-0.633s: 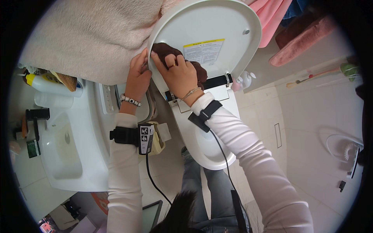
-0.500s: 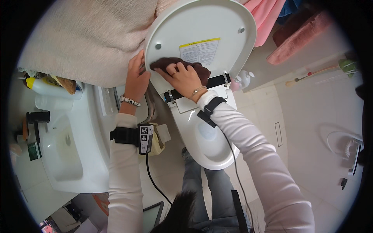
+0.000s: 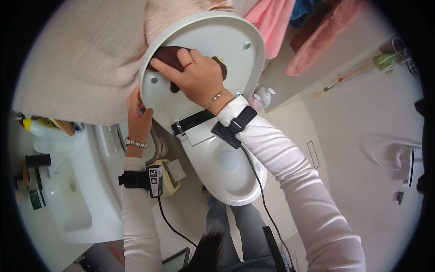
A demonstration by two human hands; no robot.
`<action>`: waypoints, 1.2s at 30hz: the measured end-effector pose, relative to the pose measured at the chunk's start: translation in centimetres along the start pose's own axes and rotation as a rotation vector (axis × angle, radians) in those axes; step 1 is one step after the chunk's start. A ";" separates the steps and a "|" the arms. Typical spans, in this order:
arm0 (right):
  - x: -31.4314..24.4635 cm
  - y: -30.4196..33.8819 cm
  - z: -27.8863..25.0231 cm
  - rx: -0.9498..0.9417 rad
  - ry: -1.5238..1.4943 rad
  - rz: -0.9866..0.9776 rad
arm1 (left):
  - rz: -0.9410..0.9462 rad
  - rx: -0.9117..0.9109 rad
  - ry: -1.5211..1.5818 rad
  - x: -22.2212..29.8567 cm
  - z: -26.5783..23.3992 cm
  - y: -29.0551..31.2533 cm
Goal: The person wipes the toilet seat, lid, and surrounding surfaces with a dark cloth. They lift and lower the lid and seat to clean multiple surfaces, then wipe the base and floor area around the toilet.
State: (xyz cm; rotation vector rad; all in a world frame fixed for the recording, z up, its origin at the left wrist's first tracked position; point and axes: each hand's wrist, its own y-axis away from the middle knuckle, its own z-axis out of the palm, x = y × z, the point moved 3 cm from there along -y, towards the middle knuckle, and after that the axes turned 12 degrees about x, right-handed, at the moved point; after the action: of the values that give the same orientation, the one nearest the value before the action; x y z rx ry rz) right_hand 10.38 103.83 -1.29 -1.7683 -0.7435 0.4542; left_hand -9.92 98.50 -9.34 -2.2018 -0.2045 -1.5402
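A white toilet lid (image 3: 222, 34) stands raised, its inner side facing me. My right hand (image 3: 198, 77) presses a dark brown cloth (image 3: 168, 56) flat against the upper left of that inner side, with the fingers bent over it. The cloth hides most of the lid's label. At the lid's left edge is my left hand (image 3: 139, 119), its fingers curled around the rim and partly hidden behind it. Below the lid, the white toilet bowl (image 3: 229, 198) is uncovered.
To the left is a white washbasin (image 3: 84, 229) with a black tap (image 3: 37, 160). A beige towel (image 3: 81, 63) hangs beside the lid. Pump bottles (image 3: 264, 96) stand to the right of the toilet. A small cream bin (image 3: 170, 186) sits between basin and toilet.
My right hand has slid the cloth up the lid, from near the hinge to the upper left, now covering most of the label. The view has shifted; my left hand stays at the lid's edge.
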 end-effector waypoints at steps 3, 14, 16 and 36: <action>2.1 -0.7 -1.1 -0.006 0.055 0.059 | 0.099 0.018 -0.012 0.3 0.3 0.1; 11.4 4.1 -3.6 -0.250 0.305 0.782 | -0.017 0.064 -0.061 -0.4 0.3 -0.7; 11.6 5.0 -3.2 -0.270 0.256 0.935 | 0.018 0.052 -0.126 -0.6 0.2 -0.9; 8.1 9.9 0.9 -0.076 0.231 0.799 | 0.084 0.030 -0.158 -1.2 -0.5 -1.0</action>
State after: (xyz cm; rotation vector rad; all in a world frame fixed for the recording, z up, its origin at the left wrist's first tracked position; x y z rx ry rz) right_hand 18.27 108.10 -10.49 -2.1065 0.1429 0.7313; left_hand -11.18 99.36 -10.01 -2.2792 -0.1803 -1.3114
